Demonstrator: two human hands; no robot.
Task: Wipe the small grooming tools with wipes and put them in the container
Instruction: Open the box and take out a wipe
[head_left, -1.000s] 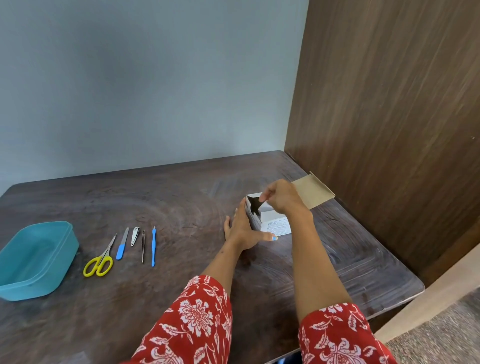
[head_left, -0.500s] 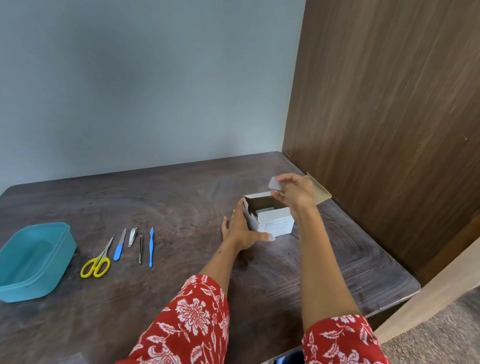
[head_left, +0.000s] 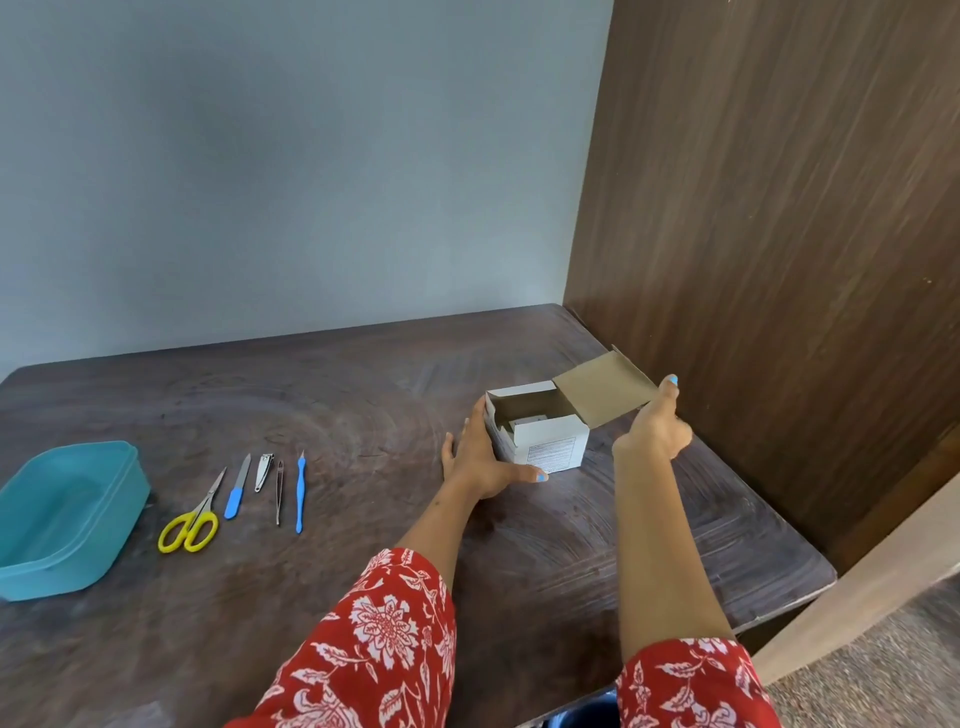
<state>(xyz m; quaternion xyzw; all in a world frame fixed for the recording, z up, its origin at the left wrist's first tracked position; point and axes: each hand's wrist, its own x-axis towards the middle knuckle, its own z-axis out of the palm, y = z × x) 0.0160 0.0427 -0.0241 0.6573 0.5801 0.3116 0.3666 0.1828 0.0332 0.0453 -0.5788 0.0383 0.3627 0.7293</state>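
Item 1, change since half a second ago: I see the right hand (head_left: 652, 428) has left the mouth of the box (head_left: 540, 431) and moved to the outer edge of the open lid flap (head_left: 605, 395), right of centre in the frame. The small pale piece it pinched before is no longer visible. Fingers and thumb meet the flap edge; whether they pinch it or only touch it I cannot tell.

Item 2, left hand (head_left: 480, 457): unchanged, fingers straight and pressed flat against the box's left wall, thumb along its near bottom edge.

Item 3, box: white card, open-topped, centre right on the table (head_left: 363, 395). Something pale lies inside; I cannot make out what.

Item 4, container (head_left: 111, 499): teal tub, lower left, its left side cut off by the frame edge. Nothing shows inside it.

Item 5, tools, in a row just right of the tub, none in it: yellow-handled scissors (head_left: 189, 525), blue-handled file (head_left: 236, 488), nail clipper (head_left: 264, 470), tweezers (head_left: 279, 491), thin blue stick (head_left: 300, 491).

Item 6, red floral sleeves (head_left: 384, 639): cut off at the bottom edge.
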